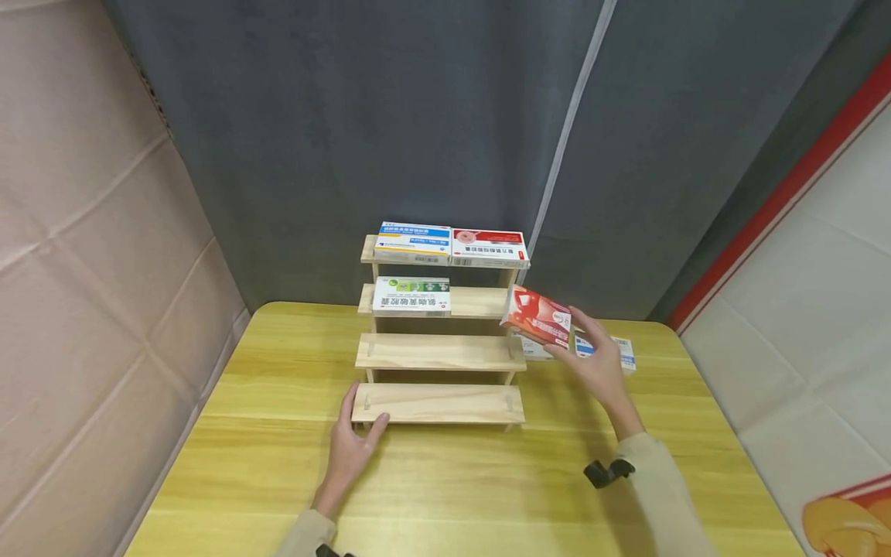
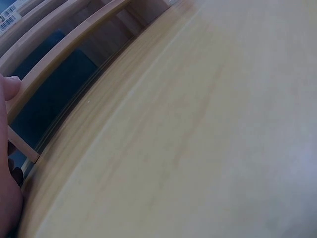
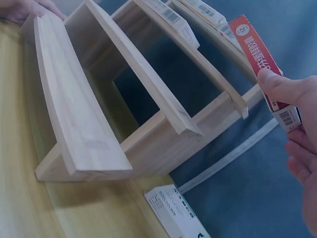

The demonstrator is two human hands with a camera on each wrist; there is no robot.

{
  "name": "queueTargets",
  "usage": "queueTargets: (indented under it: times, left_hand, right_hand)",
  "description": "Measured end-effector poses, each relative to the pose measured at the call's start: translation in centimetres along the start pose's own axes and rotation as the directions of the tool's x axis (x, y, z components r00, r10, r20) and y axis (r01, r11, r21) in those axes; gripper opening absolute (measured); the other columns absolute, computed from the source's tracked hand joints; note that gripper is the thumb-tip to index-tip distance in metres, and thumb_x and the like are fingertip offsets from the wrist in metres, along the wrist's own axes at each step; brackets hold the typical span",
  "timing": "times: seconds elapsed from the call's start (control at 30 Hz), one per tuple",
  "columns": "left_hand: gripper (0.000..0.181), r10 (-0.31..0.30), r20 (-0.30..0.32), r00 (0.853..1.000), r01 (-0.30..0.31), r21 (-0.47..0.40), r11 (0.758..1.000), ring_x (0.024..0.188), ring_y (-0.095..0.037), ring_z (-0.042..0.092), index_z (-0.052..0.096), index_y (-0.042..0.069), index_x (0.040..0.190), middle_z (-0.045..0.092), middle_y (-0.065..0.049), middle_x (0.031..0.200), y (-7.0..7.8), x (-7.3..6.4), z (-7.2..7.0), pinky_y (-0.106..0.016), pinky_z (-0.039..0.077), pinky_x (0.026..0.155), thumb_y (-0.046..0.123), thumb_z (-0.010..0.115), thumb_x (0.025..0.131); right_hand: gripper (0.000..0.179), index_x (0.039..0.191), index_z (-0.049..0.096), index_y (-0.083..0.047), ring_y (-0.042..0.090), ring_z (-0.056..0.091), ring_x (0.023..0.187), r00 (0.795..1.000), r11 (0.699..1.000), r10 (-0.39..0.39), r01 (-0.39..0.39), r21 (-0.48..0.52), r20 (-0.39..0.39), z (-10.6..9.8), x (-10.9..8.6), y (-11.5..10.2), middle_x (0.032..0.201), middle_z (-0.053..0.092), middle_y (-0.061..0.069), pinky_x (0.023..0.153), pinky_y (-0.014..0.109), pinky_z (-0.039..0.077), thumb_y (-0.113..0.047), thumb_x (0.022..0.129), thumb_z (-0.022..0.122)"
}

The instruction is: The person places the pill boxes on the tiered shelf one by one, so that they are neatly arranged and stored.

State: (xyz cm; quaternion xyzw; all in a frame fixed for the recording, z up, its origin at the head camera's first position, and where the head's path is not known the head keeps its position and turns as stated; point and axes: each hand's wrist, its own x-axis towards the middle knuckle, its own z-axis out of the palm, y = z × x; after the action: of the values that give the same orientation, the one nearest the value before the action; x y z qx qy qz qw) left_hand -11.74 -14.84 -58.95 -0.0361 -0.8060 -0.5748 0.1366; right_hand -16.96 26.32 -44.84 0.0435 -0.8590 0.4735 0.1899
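Note:
A stepped wooden display rack (image 1: 441,352) stands on the table. My left hand (image 1: 351,452) grips the left end of its lowest step, thumb at the front edge and fingers along the side. In the left wrist view, only part of that left hand (image 2: 7,193) shows. My right hand (image 1: 597,363) pinches a red medicine box (image 1: 539,316) by one end. The box is tilted in the air beside the right end of the second step from the top. The right wrist view shows the thumb of this right hand (image 3: 297,104) on the red medicine box (image 3: 255,47).
A blue-and-white medicine box (image 1: 413,241) and a red-and-white one (image 1: 489,246) lie side by side on the top step. On the step below, a green-and-white box (image 1: 412,295) lies at the left. More boxes (image 1: 625,354) lie behind the rack's right side. A grey curtain (image 1: 348,116) hangs behind.

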Motion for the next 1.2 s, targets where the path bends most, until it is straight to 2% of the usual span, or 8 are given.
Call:
queueTargets:
  times: [0.27, 0.5, 0.87, 1.2]
  left_hand:
    - [0.085, -0.005, 0.009, 1.000, 0.004, 0.014, 1.000, 0.149, -0.048, 0.030, 0.029, 0.006, 0.158, 0.036, -0.025, 0.160, -0.2, 0.0, -0.1, -0.072, 0.022, 0.120, 0.023, 0.077, 0.090]
    - [0.084, -0.011, 0.010, 1.000, 0.011, 0.011, 1.000, 0.150, -0.045, 0.030, 0.028, 0.007, 0.159, 0.036, -0.022, 0.161, -0.2, 0.1, -0.3, -0.070, 0.022, 0.121, 0.024, 0.076, 0.091]
    - [0.085, -0.011, 0.021, 1.000, 0.010, 0.019, 1.000, 0.149, -0.047, 0.030, 0.028, 0.005, 0.158, 0.035, -0.025, 0.160, -0.3, 0.1, -0.3, -0.071, 0.022, 0.120, 0.024, 0.077, 0.091]
    - [0.086, -0.034, 0.025, 0.999, 0.034, 0.015, 0.999, 0.150, -0.047, 0.029, 0.027, 0.008, 0.159, 0.034, -0.023, 0.162, 0.0, 0.0, -0.2, -0.072, 0.021, 0.120, 0.025, 0.077, 0.091]
  right_hand:
    - [0.075, 0.148, 0.052, -0.009, 0.032, 0.049, 0.137, 0.997, 0.998, -0.059, 0.060, -0.018, 0.043, 1.1, 1.1, -1.0, 0.148, 0.054, 0.013, 0.112, 0.051, 0.046, -0.015, 0.081, 0.087]
    - [0.078, 0.148, 0.051, -0.005, 0.038, 0.051, 0.135, 0.992, 0.996, -0.087, 0.089, -0.012, 0.090, 2.0, 1.9, -1.9, 0.147, 0.054, 0.019, 0.112, 0.056, 0.044, -0.015, 0.080, 0.087]
    - [0.080, 0.151, 0.048, -0.007, 0.039, 0.052, 0.135, 0.986, 0.997, -0.060, 0.067, -0.042, 0.155, 2.5, 3.0, -2.4, 0.148, 0.053, 0.019, 0.112, 0.057, 0.044, -0.021, 0.082, 0.086]
    - [0.080, 0.149, 0.050, -0.005, 0.040, 0.053, 0.133, 0.982, 0.991, -0.107, 0.118, -0.063, 0.153, 3.5, 4.4, -3.1, 0.143, 0.058, 0.020, 0.112, 0.060, 0.044, -0.019, 0.080, 0.088]
